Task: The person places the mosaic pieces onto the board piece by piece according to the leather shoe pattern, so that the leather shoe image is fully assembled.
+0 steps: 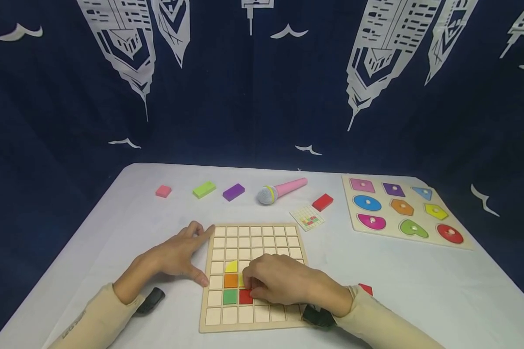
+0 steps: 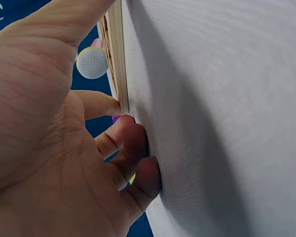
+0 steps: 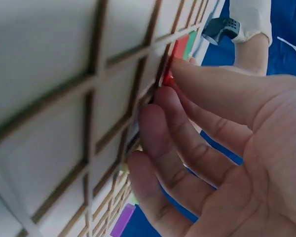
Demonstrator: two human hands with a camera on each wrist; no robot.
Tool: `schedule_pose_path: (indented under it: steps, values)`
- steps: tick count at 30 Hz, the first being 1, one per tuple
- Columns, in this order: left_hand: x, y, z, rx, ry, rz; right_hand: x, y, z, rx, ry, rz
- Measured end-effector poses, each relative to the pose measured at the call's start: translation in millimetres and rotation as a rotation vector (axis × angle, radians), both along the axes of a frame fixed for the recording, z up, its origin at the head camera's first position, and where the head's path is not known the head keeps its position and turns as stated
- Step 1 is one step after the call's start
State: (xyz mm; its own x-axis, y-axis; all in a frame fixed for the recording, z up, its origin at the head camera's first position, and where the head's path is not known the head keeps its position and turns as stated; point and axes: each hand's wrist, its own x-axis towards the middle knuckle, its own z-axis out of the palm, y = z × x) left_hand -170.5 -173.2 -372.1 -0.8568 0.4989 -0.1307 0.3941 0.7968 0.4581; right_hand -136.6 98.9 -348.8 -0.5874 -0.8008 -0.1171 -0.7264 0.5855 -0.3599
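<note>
A wooden grid board lies on the white table in the head view. My left hand is spread at its left side, thumb and index fingertip against the edge; the other fingertips rest on the cloth in the left wrist view. My right hand reaches over the board and pinches a red square tile between thumb and index finger, at a cell beside a green tile. Above the green one sit an orange tile and a cut-cornered yellow tile. Another yellow piece is mostly hidden behind the right fingers.
Behind the board lie a pattern card, a red block, a pink toy microphone, and purple, green and pink blocks. A shape puzzle is at right. A red piece shows by the right sleeve.
</note>
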Motion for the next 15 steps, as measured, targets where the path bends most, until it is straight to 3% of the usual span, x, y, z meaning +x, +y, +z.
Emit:
schedule_pose_path:
  steps: [8,15]
  values:
    - [1.3,1,0.5,0.003,-0.009,0.008,7.9,7,1.5,0.02,0.063,0.039]
    - [1.0,1,1.0,-0.002,-0.003,0.009,12.3,33,2.8,-0.044,0.081,0.093]
